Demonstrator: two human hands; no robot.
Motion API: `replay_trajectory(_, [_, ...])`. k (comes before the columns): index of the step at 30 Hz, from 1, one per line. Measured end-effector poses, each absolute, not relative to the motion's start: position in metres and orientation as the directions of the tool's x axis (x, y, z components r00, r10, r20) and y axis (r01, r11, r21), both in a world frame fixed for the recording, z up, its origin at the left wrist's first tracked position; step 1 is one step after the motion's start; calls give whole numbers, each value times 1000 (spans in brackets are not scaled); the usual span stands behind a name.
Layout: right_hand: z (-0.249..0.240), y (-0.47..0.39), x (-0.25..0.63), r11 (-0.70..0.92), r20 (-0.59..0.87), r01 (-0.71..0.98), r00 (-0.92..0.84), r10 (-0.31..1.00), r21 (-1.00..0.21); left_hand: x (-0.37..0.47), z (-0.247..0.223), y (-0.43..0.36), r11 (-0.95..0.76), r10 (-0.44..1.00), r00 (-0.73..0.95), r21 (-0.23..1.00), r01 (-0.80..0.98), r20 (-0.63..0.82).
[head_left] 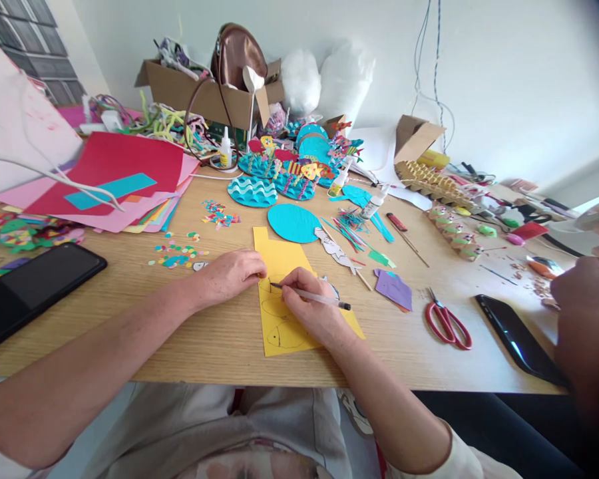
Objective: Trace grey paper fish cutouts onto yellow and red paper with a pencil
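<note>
A sheet of yellow paper (279,253) lies on the wooden table before me, with several fish outlines drawn in dark ink along its left part. My right hand (309,303) is closed around a pen (319,298) with a clear barrel and a dark end, its tip touching the paper near the upper fish outline. At the paper's left edge rests my left hand (234,274), its fingers curled together against the sheet. Part of the paper is hidden beneath my right hand. Just beyond it lie a blue oval (293,223) and a white fish-shaped cutout (335,250).
Red-handled scissors (448,324) and a phone (516,339) lie at right, near another person's blurred hand (586,299). Another phone (44,286), paper dots (177,255) and coloured sheets (130,166) are at left. Glue bottles (225,150) and decorated blue pieces (252,191) stand behind.
</note>
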State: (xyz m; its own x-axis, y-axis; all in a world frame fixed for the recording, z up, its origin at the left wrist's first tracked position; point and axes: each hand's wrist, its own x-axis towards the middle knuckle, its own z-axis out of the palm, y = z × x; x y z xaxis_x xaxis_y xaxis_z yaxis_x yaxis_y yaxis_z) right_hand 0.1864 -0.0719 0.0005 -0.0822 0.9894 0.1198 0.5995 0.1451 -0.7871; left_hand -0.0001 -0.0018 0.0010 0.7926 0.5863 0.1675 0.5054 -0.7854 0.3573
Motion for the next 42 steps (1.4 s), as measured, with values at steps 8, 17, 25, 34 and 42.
replay_trajectory(8, [-4,-71,186,148,102,593,-110,989,-792,1,2,-2,-785,587,793,353,509,162])
replay_trajectory(17, [-7,-71,186,160,103,585,-130,986,-795,1,2,-2,-781,591,791,357,512,159])
replay_trajectory(25, [-5,-71,186,171,112,592,-136,984,-788,1,1,-2,-784,586,793,364,503,167])
replay_trajectory(34, [-5,-71,186,174,114,593,-138,984,-786,1,1,-3,-781,592,787,364,508,171])
replay_trajectory(42, [-6,-71,186,172,113,595,-136,984,-785,0,1,-2,-787,583,792,368,496,179])
